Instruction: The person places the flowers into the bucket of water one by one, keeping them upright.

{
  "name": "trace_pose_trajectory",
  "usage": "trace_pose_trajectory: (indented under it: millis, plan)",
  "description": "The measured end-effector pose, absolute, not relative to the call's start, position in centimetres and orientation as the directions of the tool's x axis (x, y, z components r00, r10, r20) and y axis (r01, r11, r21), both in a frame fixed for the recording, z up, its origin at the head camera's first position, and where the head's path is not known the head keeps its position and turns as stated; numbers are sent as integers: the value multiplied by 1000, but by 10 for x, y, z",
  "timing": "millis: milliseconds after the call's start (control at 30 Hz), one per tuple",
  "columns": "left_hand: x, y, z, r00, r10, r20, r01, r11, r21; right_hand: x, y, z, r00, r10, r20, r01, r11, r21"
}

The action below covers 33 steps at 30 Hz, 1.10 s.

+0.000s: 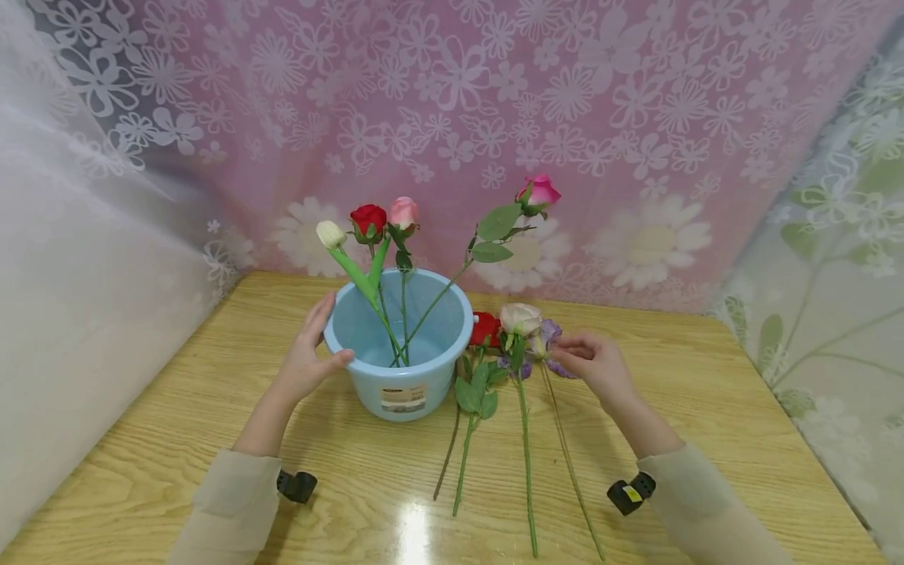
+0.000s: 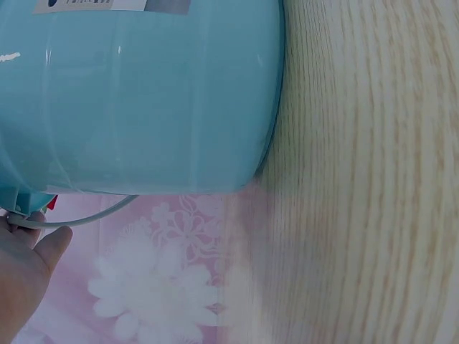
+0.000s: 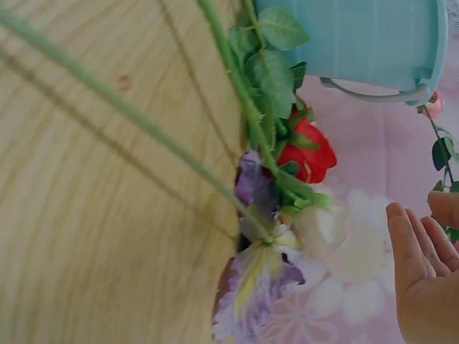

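A light blue bucket (image 1: 367,373) stands on the table, holding a white tulip (image 1: 329,235), a red rose (image 1: 369,220), a light pink rose (image 1: 403,212) and a bright pink rose (image 1: 540,191) leaning right. My left hand (image 1: 314,353) rests against the bucket's left side, thumb on the front rim and fingers spread along the outside. To the bucket's right lie another red rose (image 3: 310,154), a pale rose (image 1: 521,318) and a purple iris (image 3: 254,287). My right hand (image 1: 596,365) hovers beside the iris; in the right wrist view its relaxed fingers (image 3: 409,247) hold nothing.
Long stems, including a brown stem (image 1: 445,463), reach toward the table's front edge. The bucket's handle (image 2: 86,218) hangs at its far side. A pink floral curtain (image 1: 452,118) closes off the back of the wooden table (image 1: 353,479).
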<state>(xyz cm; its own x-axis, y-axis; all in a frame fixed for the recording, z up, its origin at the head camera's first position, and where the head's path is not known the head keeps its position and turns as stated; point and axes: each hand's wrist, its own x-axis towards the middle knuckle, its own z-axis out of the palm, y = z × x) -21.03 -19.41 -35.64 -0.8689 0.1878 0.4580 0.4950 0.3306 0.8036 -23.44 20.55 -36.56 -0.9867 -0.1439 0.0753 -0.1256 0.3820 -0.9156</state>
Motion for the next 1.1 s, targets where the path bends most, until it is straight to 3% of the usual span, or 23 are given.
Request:
trace_pose_trajectory:
  millis: [300,533,1100]
  plan:
    - [-210,-193,-356,-871,194,452,492,336,803,-235,211,-384,-990,-139,-30,-31,418,-908]
    - [-210,-193,-356,-869,195,455,495,328,804,-238,213,-404,-990,-139,1,-66,465,-883]
    - [-211,-195,-357,-872,189,452,490,331,807,-236,215,-419,-987,-143,-76,1,463,-886]
